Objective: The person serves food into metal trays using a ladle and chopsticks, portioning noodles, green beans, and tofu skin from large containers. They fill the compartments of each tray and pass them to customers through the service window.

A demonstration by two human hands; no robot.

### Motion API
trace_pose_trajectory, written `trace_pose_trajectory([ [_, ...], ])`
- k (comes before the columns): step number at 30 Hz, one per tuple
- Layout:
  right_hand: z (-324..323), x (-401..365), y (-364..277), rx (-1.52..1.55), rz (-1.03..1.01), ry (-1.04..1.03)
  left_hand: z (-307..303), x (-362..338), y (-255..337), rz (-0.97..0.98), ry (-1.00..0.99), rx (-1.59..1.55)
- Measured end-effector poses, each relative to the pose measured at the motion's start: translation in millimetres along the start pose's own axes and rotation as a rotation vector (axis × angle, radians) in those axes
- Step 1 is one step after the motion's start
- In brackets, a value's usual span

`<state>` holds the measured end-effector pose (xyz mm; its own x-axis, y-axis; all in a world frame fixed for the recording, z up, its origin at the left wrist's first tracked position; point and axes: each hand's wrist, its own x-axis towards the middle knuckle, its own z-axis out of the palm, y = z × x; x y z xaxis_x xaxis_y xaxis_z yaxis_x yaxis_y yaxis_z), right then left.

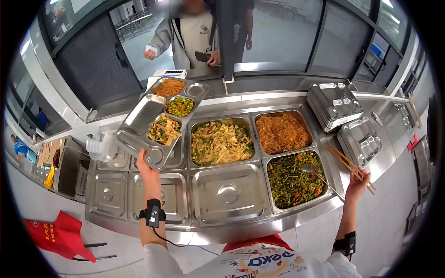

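Your left hand (147,163), 8 o'clock from view center: gripping near rim of metal tray (140,116), thumb on top, other fingers mostly hidden. Tray at 10 o'clock, food in three compartments. Your right hand (357,184), 4 o'clock: fingers closed round chopsticks (342,159). Spoon (307,169) in diced-greens pan (289,190), 4 o'clock. Orange-brown noodles (283,133), 3 o'clock.

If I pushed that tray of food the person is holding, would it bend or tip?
The tray would probably stay stiff: it looks like pressed metal. It might tip, because the left hand holds it at the near end. Its food could spill if tilted, being loosely heaped.
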<state>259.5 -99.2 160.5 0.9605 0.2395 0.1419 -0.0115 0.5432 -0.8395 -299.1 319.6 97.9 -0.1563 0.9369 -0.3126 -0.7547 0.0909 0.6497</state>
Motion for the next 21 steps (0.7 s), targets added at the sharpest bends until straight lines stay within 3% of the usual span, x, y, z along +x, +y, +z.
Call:
trace_pose_trajectory([
  [6, -29, 2, -9, 0.034, -0.020, 0.007, 13, -2, -1, 0.020, -0.016, -0.053],
  [21, -31, 3, -14, 0.005, 0.006, 0.047, 20, 32, -11, 0.079, -0.073, -0.093],
])
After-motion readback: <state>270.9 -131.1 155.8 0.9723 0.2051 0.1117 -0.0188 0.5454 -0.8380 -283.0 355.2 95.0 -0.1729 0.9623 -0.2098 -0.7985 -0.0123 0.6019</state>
